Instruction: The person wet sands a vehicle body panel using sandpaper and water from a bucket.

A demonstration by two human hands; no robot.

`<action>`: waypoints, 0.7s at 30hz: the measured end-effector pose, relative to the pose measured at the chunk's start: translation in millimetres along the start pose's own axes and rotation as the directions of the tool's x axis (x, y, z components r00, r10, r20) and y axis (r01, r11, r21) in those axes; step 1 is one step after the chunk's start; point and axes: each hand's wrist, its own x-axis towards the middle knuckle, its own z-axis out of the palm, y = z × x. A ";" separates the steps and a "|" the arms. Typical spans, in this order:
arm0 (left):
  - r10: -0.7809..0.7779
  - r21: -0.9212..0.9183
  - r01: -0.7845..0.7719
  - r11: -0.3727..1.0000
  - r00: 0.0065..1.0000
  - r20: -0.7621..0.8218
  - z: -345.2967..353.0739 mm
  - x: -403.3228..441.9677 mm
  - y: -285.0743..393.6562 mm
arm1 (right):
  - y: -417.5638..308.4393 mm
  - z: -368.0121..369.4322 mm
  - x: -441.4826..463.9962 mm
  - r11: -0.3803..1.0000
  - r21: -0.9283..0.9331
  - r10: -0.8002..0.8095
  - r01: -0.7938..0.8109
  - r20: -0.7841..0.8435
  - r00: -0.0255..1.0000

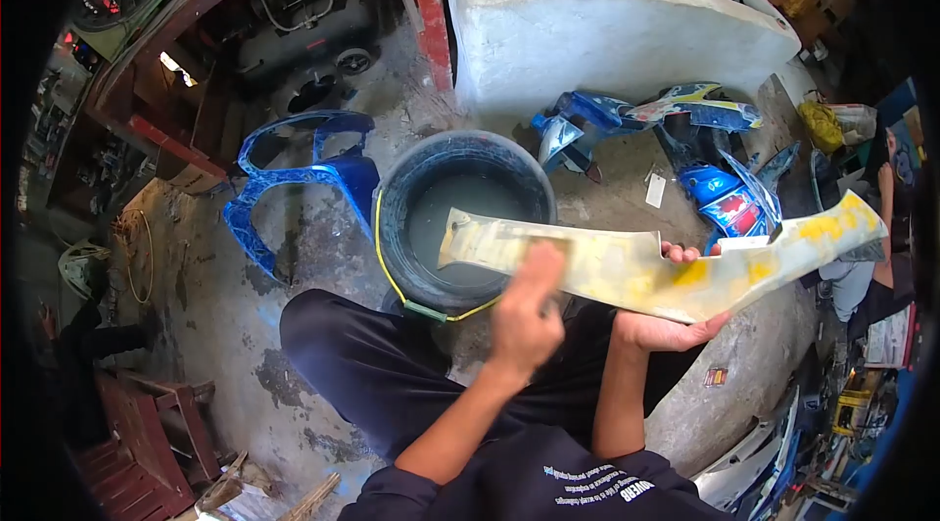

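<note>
A long, pale plastic fairing panel (627,271) with yellow patches lies across my lap, its left end over the bucket. My right hand (671,325) grips it from below, fingertips showing at the notch in its upper edge and thumb along the lower edge. On the panel's face, my left hand (529,315) presses a small brownish piece of sandpaper (562,246), mostly hidden under the fingers. Beneath the panel's left end stands a dark bucket (392,217) with a yellow handle, holding greyish water (460,193).
A blue fairing frame (343,173) lies left of the bucket. More blue fairing parts (720,193) rest on the concrete floor to the right, before a low white wall (627,31). A red wooden stool (142,443) stands lower left. Another person's arm (886,217) shows far right.
</note>
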 end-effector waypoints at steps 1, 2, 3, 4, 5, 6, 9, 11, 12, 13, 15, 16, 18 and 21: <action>0.097 -0.042 -0.095 0.995 0.994 0.059 3.6 -5.5 14.2 | 5.0 -3.9 1.1 1.000 -0.019 -0.012 0.011 -0.063 0.998; 0.138 -0.094 -0.129 0.987 0.985 0.105 2.8 -7.6 24.9 | 6.9 -6.0 0.8 1.000 -0.014 -0.013 0.012 -0.064 0.998; 0.176 -0.055 -0.171 0.984 0.979 0.102 1.1 -6.7 20.0 | 7.3 -5.8 1.5 1.000 -0.008 0.021 -0.021 -0.051 0.998; 0.215 -0.021 -0.214 0.977 0.971 0.105 0.0 -6.5 10.6 | 6.4 -6.5 1.9 0.999 -0.006 0.050 -0.050 -0.040 0.998; 0.163 0.021 -0.164 0.986 0.985 0.055 3.1 -7.1 -1.1 | 4.9 -8.3 1.3 0.996 -0.004 0.088 -0.088 -0.029 0.996; 0.109 0.061 -0.109 0.992 0.994 0.002 4.1 -5.1 -9.3 | 3.8 -9.3 1.5 0.997 -0.009 0.081 -0.081 -0.031 0.996; 0.103 0.043 -0.104 0.994 0.995 0.010 6.6 -8.2 -23.1 | 0.5 -13.4 -0.9 0.981 -0.045 0.186 -0.190 -0.067 0.980; 0.131 0.053 -0.133 0.990 0.991 0.028 4.6 -6.7 -26.8 | -7.0 -15.1 -0.5 0.972 -0.027 0.228 -0.234 -0.141 0.964; 0.132 0.051 -0.134 0.990 0.991 0.031 4.0 -6.9 -28.5 | -13.2 -13.3 0.4 0.963 -0.016 0.261 -0.270 -0.216 0.941; 0.119 0.057 -0.120 0.991 0.992 0.031 4.9 -6.7 -32.3 | -18.5 -22.3 2.8 0.951 0.029 0.309 -0.308 -0.102 0.945; 0.106 0.057 -0.108 0.993 0.994 0.037 8.4 -8.2 -42.4 | -27.1 -21.2 9.5 0.932 0.009 0.356 -0.361 -0.189 0.915; 0.064 0.005 -0.064 0.998 0.997 0.045 9.6 -10.9 -48.2 | -30.5 -19.6 11.7 0.906 0.000 0.406 -0.422 -0.274 0.872; 0.025 -0.047 -0.022 0.999 0.998 0.056 13.4 -16.1 -51.5 | -31.3 -27.3 14.6 0.897 -0.062 0.406 -0.437 -0.273 0.872; -0.046 -0.116 0.057 0.992 0.994 0.095 16.9 -25.6 -47.5 | -36.6 -19.5 16.9 0.874 -0.083 0.473 -0.479 -0.085 0.877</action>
